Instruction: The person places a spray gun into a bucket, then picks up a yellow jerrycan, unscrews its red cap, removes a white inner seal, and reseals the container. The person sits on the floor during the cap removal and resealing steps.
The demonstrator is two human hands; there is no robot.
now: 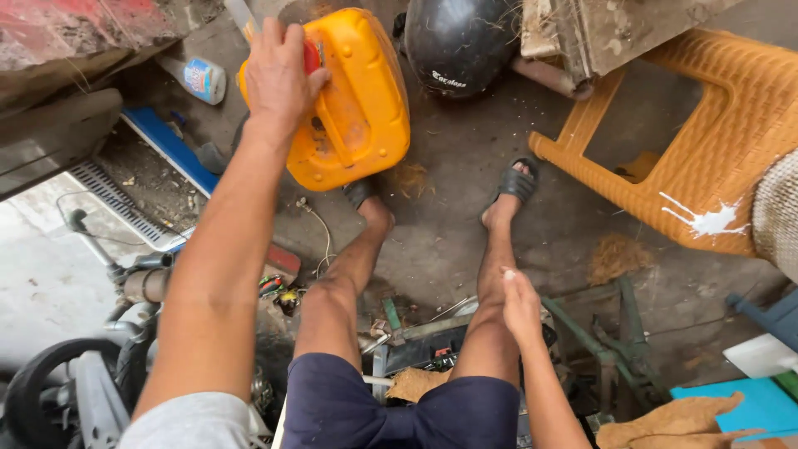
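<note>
Two bare hands show. Left hand (278, 75) closes its fingers over the red cap (312, 56) atop the yellow jerrycan (357, 108), which stands on the floor beside the black helmet (460, 41). Right of the jerrycan, right hand (521, 303) rests loosely open, holding nothing, on the shin. Judging by this, the cap is being worked; a firm twist comes next.

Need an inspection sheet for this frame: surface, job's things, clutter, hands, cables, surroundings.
Surface: concrete floor, dusty, scattered fibre debris.
Job's things: yellow jerrycan, tilted, red cap under the hand.
Clutter: black helmet, small plastic bottle, brown rags.
Hands: left hand gripping the jerrycan's cap end; right hand resting on the right shin, empty.
Cables: thin wire beside the left foot.
Surroundings: orange plastic stool on its side, paint-splashed; green metal frame; motorcycle handlebar.
</note>
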